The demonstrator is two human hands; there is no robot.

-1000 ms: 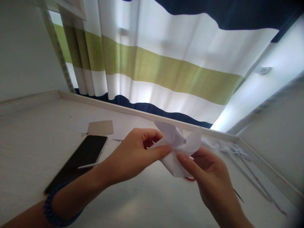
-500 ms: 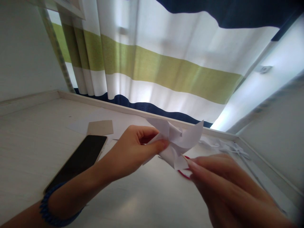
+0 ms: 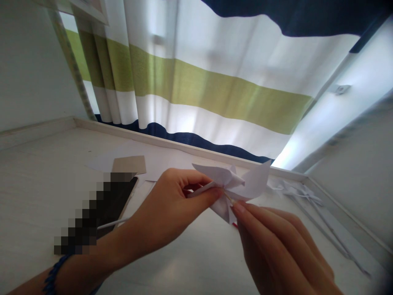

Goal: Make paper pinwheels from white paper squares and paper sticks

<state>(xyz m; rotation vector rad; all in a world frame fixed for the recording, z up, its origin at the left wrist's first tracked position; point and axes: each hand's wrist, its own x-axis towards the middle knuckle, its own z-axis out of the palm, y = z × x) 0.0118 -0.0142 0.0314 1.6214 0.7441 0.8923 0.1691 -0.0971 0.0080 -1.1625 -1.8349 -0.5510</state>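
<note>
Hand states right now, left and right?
Left hand: closed, pinching the paper pinwheel.
Right hand: closed, pinching a thin stick at the pinwheel's centre.

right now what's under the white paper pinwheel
Below the paper pinwheel, pinched by the left hand and right hand above the table, a red sliver shows; the right hand covers the rest of it.

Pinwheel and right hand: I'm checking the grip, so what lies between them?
In the head view, a thin stick runs from the right hand into the pinwheel.
</note>
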